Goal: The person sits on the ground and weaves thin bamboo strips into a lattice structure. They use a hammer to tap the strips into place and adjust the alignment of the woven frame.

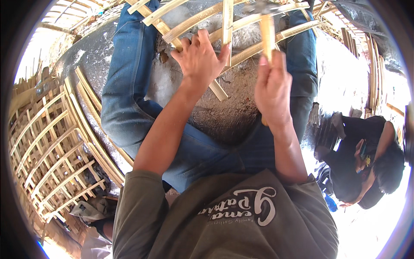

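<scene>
My left hand (199,62) lies over a lattice of bamboo slats (196,20) between my knees, fingers bent over one slat and thumb beside an upright slat (227,26). The slats cross one another at angles, and one loose-looking end (218,90) sticks out toward me below the hand. In my right hand (274,88) is a hammer (268,34), gripped round its pale wooden handle. Its head, blurred, is raised over the right part of the lattice near the top edge of the view.
A finished-looking woven bamboo panel (51,151) stands at the left, with long strips (92,129) beside it. Another person in dark clothes (355,155) crouches at the right. Bundled slats (375,73) lean at the far right. Worn grey ground (228,114) lies between my legs.
</scene>
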The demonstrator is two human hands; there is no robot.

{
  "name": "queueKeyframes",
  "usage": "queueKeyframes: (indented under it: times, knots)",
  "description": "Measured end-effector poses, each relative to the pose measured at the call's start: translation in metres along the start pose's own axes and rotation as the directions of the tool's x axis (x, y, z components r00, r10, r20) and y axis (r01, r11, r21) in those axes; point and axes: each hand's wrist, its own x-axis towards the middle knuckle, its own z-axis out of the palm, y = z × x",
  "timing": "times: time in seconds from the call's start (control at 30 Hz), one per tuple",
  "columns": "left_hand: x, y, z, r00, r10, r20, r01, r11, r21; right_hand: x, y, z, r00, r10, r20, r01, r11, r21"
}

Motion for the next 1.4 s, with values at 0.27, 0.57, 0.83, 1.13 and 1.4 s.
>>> queueKeyframes:
  times: [0.27, 0.57, 0.83, 1.13, 1.4]
  knots:
    - [-0.003, -0.003, 0.007, 0.989, 0.1, -0.113, -0.078, 0.98, 0.18, -0.004, 0.015, 0.005, 0.991, -0.029, -0.133, 0.039, 0.996, 0.075]
    - [-0.001, -0.001, 0.004, 0.988, 0.143, -0.064, -0.12, 0.953, 0.279, -0.005, 0.019, 0.009, 0.998, -0.024, -0.059, 0.028, 0.997, 0.072]
    - [0.003, 0.0, 0.003, 0.989, 0.146, -0.004, -0.141, 0.962, 0.232, -0.006, 0.02, 0.012, 1.0, 0.006, -0.024, -0.004, 0.998, 0.058]
    - [0.004, -0.004, 0.006, 0.985, 0.169, -0.023, -0.159, 0.958, 0.237, -0.004, 0.008, 0.007, 0.996, -0.025, -0.085, 0.03, 0.998, 0.056]
    - [0.004, -0.006, 0.006, 0.989, 0.147, -0.004, -0.142, 0.963, 0.231, -0.006, 0.004, 0.005, 0.997, -0.003, 0.071, 0.004, 1.0, -0.012]
